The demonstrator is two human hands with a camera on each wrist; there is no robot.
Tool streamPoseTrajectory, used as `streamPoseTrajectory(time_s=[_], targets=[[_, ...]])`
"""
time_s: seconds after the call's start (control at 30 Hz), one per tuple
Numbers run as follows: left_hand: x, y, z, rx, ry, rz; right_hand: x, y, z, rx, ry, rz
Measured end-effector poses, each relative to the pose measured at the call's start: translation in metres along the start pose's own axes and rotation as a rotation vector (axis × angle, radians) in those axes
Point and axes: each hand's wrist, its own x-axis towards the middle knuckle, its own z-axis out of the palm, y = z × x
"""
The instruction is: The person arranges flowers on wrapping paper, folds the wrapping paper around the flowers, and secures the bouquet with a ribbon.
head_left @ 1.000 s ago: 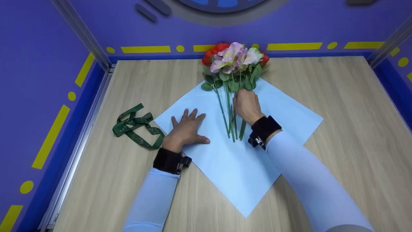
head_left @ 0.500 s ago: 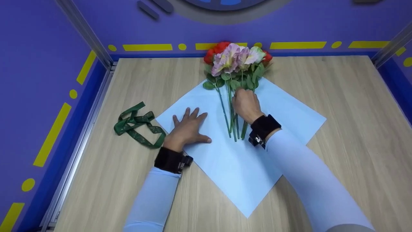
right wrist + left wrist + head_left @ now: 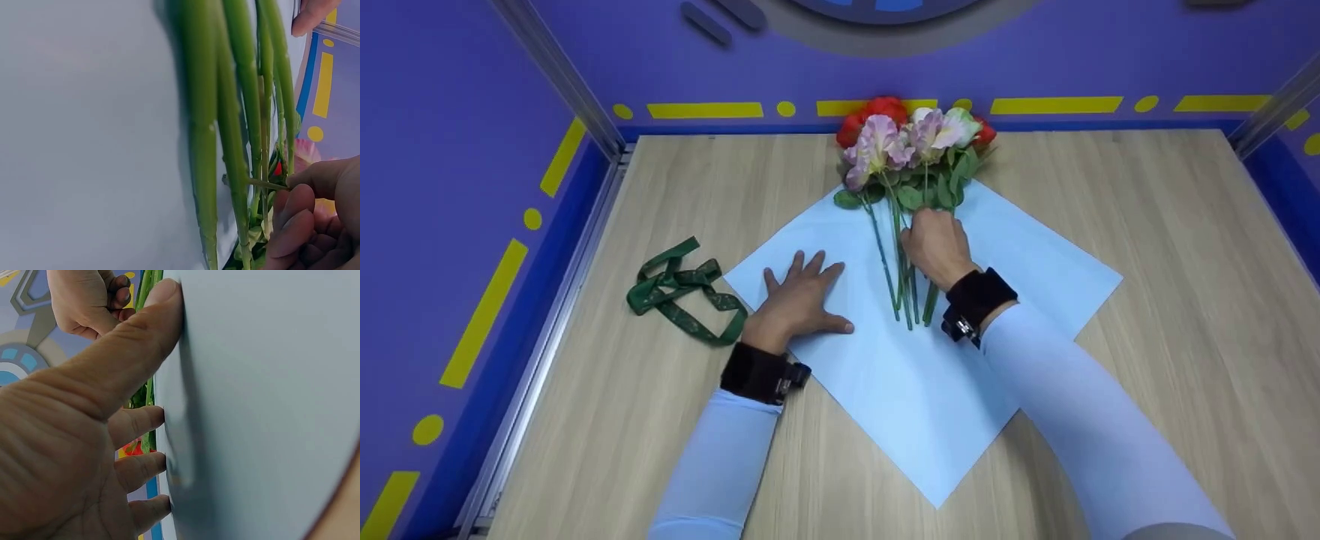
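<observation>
A square sheet of light blue wrapping paper (image 3: 915, 420) lies cornerwise on the table, with artificial flowers laid over its far corner. Red blooms (image 3: 885, 109), ruffled lilac blooms (image 3: 876, 146) and a pale green-white one (image 3: 958, 127) point to the back wall; green stems (image 3: 897, 259) run toward the person. My right hand (image 3: 937, 244) is among the stems just below the leaves. In the right wrist view its thumb and forefinger pinch a thin flower stem (image 3: 269, 184). My left hand (image 3: 799, 300) rests on the paper's left part, fingers spread, its fingertips (image 3: 149, 417) against the sheet.
A loosely looped dark green ribbon (image 3: 690, 281) lies left of the paper, close to the left wrist. Purple panels with yellow marks (image 3: 705, 111) stand behind and left of the wooden table (image 3: 1170, 360).
The lilac bloom on the left has tilted and shifted left over the bunch. The right hand has barely moved; the left hand keeps its place on the paper.
</observation>
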Motion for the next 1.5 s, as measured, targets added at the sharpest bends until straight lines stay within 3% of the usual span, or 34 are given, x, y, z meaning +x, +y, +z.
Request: streamPoseTrajectory(time_s=[0.3, 0.6, 0.83, 1.23, 1.5], targets=[[-0.001, 0.001, 0.000, -0.008, 0.007, -0.005, 0.008, -0.002, -0.010, 0.265, -0.058, 0.120], [0.000, 0.002, 0.000, -0.001, -0.003, -0.005, 0.010, 0.002, -0.005, 0.148, -0.154, 0.189], [0.001, 0.000, 0.001, 0.004, 0.006, 0.004, 0.010, -0.001, -0.005, 0.149, -0.125, 0.163], [0.002, 0.002, 0.002, 0.016, -0.002, -0.005, 0.007, -0.003, -0.008, 0.151, -0.136, 0.194], [0.001, 0.001, 0.001, 0.000, -0.006, -0.008, -0.001, 0.002, -0.010, 0.205, -0.074, 0.154]])
